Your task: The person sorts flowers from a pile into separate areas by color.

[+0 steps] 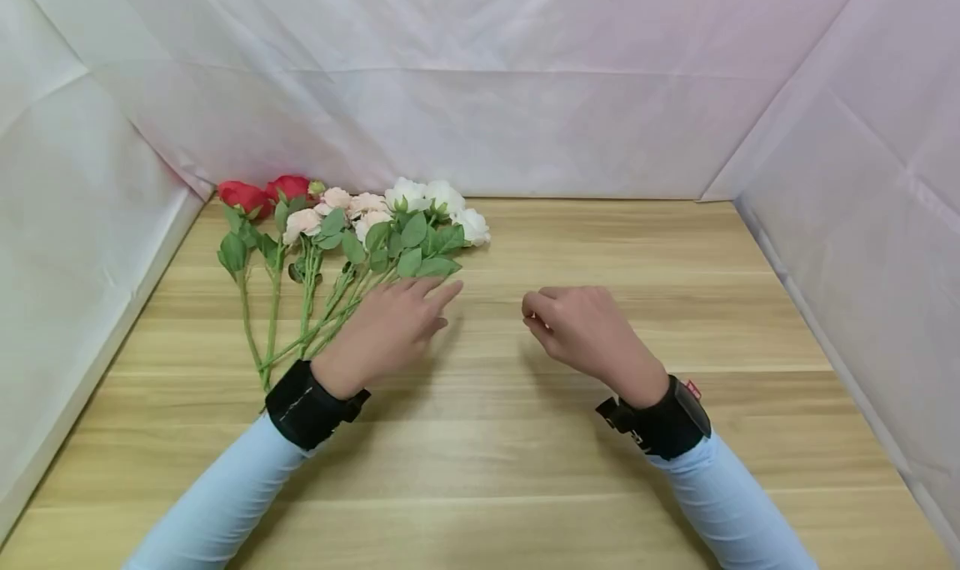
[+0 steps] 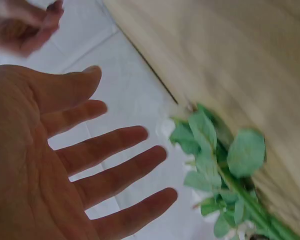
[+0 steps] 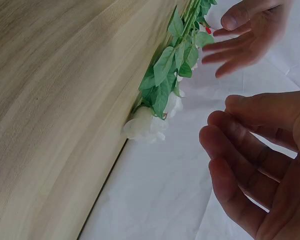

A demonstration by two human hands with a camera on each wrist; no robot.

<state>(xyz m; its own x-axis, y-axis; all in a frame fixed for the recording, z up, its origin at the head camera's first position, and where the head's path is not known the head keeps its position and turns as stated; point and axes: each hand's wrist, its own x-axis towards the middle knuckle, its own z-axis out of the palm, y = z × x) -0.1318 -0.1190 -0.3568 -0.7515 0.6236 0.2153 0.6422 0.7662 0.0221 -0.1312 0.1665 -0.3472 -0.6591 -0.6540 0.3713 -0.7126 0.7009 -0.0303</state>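
Observation:
My left hand (image 1: 386, 328) hovers above the stems of a row of flowers, fingers spread and straight, palm bare in the left wrist view. Nearest to it are the white flowers (image 1: 444, 197) with their green leaves (image 1: 414, 230). Beside those lie pale pink flowers (image 1: 303, 223), and red flowers (image 1: 243, 197) are at the far left. Their green stems (image 1: 306, 307) converge toward the left wrist, which hides some of them. To the right, over bare wood, is my right hand (image 1: 588, 328), its fingers loosely curled with nothing between thumb and fingertips.
The wooden table (image 1: 480, 470) ends at a white cloth backdrop (image 1: 525, 137) behind the flowers. More white cloth rises along the left and right sides. Each wrist wears a black band, the left one (image 1: 307, 405) close to the stem ends.

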